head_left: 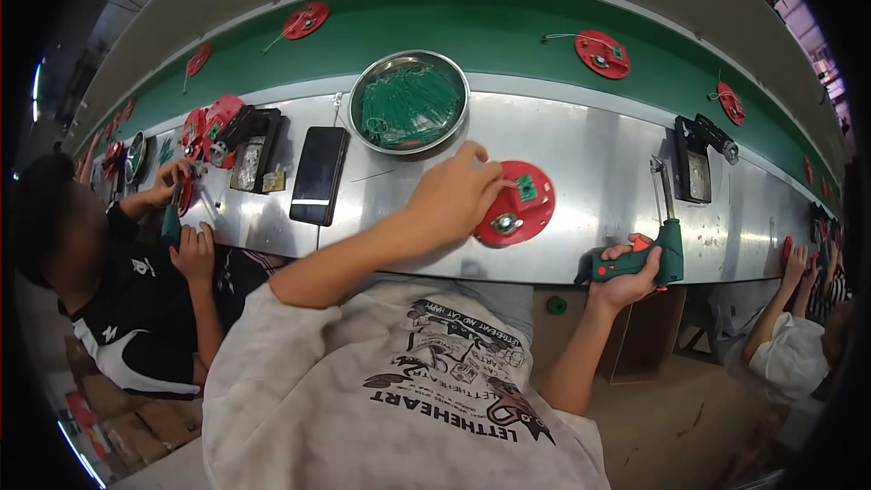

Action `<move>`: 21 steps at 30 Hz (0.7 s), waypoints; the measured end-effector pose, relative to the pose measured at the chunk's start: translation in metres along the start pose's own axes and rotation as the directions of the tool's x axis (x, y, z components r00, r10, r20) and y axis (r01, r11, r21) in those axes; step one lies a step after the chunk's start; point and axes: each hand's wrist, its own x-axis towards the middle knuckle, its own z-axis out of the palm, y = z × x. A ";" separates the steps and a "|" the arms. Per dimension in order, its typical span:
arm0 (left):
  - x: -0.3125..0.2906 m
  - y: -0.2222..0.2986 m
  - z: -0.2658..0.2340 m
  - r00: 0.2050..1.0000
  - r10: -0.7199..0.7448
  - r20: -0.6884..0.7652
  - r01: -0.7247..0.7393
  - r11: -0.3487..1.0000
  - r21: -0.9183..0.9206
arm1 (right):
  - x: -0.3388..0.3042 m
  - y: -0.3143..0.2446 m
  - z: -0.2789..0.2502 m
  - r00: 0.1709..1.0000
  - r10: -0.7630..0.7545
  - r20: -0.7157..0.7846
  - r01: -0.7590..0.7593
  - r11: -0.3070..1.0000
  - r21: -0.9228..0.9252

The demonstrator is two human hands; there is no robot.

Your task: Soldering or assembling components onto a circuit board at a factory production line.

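A round red plastic disc [516, 229] lies on the metal bench in front of me. It carries a small green circuit board [526, 188] and a round silvery part [506, 224]. My left hand [456, 189] reaches over the disc's left edge, its fingers pinched on a thin pale wire [511, 183] that runs to the board. My right hand [632, 274] is wrapped round the handle of a green soldering gun [670, 249] with an orange trigger. The gun's metal tip points up and away, apart from the disc.
A steel bowl [355, 126] of thin green pieces and a dark phone [319, 175] lie left. A black soldering stand [697, 159] is at right, another [257, 150] at left. Beyond, a green belt [508, 32] carries red discs. People work on both sides.
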 end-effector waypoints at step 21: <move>0.031 -0.114 -0.038 0.902 -0.310 -0.299 0.407 0.842 0.353 | -0.001 0.006 -0.002 0.998 0.043 0.044 -0.041 0.999 -0.035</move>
